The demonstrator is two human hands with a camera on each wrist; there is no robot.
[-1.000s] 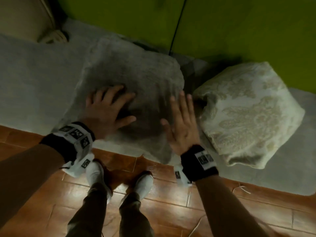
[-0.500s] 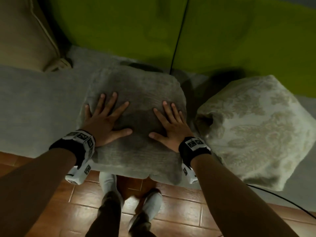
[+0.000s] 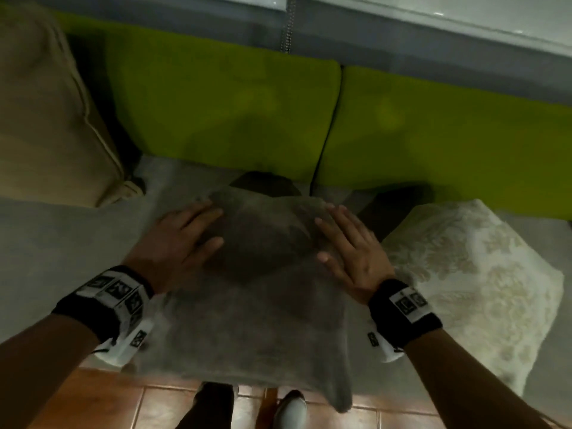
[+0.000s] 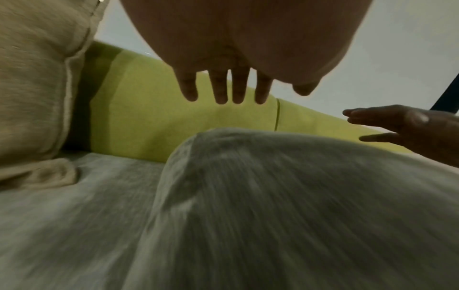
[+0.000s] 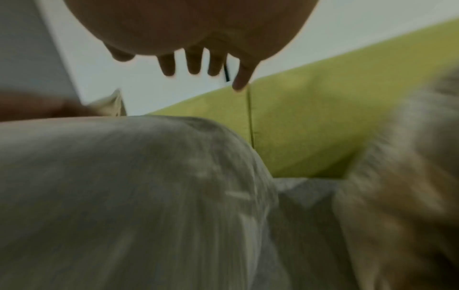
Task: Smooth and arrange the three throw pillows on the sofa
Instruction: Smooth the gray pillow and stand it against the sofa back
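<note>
A grey plush pillow [image 3: 253, 329] lies flat on the sofa seat in front of me, its near corner hanging over the edge. My left hand [image 3: 182, 239] lies on its far left part with straight fingers. My right hand [image 3: 349, 246] lies on its far right part, fingers straight too. In the wrist views both palms [image 4: 236, 39] [image 5: 198, 25] hover just over the grey pillow [image 4: 273, 206] [image 5: 124, 196]. A cream brocade pillow [image 3: 473, 283] sits tilted to the right. A beige pillow [image 3: 46, 113] leans at the far left.
Green back cushions [image 3: 223, 113] line the sofa behind the pillows. The grey seat cover [image 3: 62, 243] extends to the left. Brown floor tiles [image 3: 93, 404] and my feet [image 3: 291, 410] are below the seat edge. A white sill [image 3: 433, 13] runs along the top.
Both hands have slid from the pillow's middle toward its far corners, spreading apart. The view has tilted up, showing more of the backrest.
</note>
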